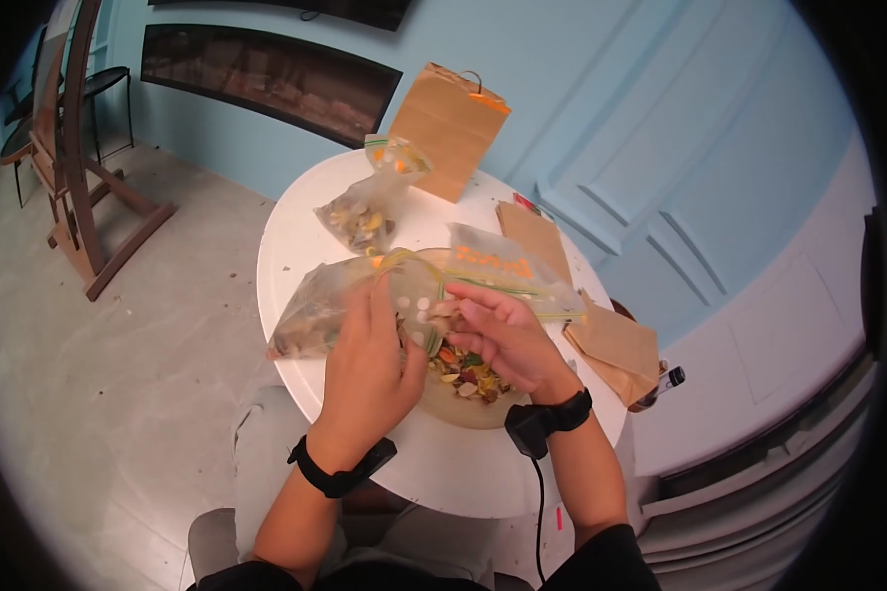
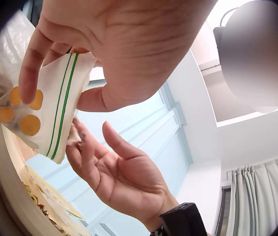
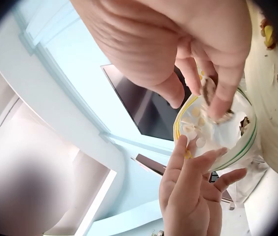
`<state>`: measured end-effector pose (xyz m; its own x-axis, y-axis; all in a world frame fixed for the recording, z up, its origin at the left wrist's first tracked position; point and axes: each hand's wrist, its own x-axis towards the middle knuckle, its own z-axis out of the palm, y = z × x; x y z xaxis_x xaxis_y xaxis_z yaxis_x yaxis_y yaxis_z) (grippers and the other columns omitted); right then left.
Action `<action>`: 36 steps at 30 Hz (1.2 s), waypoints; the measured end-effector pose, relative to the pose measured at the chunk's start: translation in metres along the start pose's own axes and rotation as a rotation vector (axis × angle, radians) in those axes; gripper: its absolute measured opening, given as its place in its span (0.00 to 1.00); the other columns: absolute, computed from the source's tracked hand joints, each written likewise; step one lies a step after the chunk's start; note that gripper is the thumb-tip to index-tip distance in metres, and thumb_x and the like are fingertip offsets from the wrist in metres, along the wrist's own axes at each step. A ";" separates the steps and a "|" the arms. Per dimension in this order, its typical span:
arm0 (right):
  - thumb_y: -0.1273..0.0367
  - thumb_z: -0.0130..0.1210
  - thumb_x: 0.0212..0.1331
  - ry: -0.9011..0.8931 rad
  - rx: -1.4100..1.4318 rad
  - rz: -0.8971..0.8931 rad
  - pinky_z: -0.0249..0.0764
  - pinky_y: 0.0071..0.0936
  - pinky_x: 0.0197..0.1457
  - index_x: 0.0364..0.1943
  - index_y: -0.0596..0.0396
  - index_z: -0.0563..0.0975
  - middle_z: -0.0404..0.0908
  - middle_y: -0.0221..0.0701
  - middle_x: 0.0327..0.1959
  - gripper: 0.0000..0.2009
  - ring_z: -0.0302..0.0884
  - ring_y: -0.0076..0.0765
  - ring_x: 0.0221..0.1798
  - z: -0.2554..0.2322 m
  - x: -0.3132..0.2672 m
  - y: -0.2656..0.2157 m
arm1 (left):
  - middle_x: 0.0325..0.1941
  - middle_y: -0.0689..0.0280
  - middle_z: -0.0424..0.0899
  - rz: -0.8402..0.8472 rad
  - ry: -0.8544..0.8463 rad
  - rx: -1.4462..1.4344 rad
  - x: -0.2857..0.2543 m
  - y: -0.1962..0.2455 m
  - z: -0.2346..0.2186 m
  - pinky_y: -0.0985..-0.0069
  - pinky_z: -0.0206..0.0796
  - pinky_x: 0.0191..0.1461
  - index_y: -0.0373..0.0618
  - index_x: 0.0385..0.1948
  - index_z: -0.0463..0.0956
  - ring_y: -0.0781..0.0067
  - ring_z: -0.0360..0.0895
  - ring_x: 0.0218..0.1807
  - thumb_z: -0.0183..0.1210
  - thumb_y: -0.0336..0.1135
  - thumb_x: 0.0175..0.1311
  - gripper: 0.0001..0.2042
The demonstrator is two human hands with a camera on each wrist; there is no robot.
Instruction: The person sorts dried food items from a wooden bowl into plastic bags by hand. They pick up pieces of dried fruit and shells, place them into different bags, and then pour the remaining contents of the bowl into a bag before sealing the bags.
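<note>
My left hand holds a clear zip bag near its mouth, fingers along the outside. The bag has a green-lined seal and round orange spots, and its mouth gapes in the right wrist view. Just over that mouth, my right hand pinches brownish dried pieces between its fingertips. More dark and pale bits lie inside the bag. Below both hands sits a round, see-through bowl with mixed dried pieces in yellow, red, green and brown, like potpourri. My forearms hide part of the table.
On the round white table, another filled zip bag stands at the back left, near an upright brown paper bag. Behind the bowl lies a flat zip bag with orange marks. Folded brown paper bags lie to the right.
</note>
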<state>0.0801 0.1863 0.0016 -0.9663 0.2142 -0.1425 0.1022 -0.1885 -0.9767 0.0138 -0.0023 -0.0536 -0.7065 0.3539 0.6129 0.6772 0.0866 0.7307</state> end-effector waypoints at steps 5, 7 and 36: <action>0.68 0.57 0.72 0.046 -0.405 -0.188 0.79 0.25 0.55 0.60 0.66 0.76 0.83 0.37 0.57 0.18 0.81 0.27 0.55 0.019 -0.005 -0.002 | 0.65 0.49 0.66 -0.047 -0.009 -0.073 -0.001 0.000 -0.010 0.74 0.77 0.38 0.28 0.72 0.54 0.59 0.77 0.49 0.56 0.23 0.60 0.35; 0.69 0.59 0.70 0.098 -0.591 -0.125 0.79 0.25 0.53 0.57 0.65 0.78 0.83 0.39 0.56 0.16 0.81 0.25 0.56 0.005 -0.014 -0.002 | 0.65 0.49 0.66 -0.062 -0.003 -0.081 -0.001 -0.001 -0.013 0.74 0.77 0.38 0.28 0.72 0.53 0.59 0.77 0.48 0.56 0.23 0.60 0.35; 0.66 0.60 0.70 0.239 -0.207 0.086 0.70 0.16 0.35 0.49 0.59 0.82 0.83 0.24 0.37 0.12 0.73 0.15 0.33 -0.062 -0.045 0.020 | 0.64 0.39 0.66 -0.066 -0.009 -0.136 0.004 0.000 0.002 0.56 0.69 0.63 0.26 0.67 0.57 0.34 0.72 0.60 0.56 0.23 0.58 0.32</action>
<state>0.1402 0.2318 -0.0219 -0.8716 0.4297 -0.2360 0.2510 -0.0224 -0.9677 0.0118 0.0013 -0.0518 -0.7465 0.3603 0.5594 0.5943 -0.0170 0.8041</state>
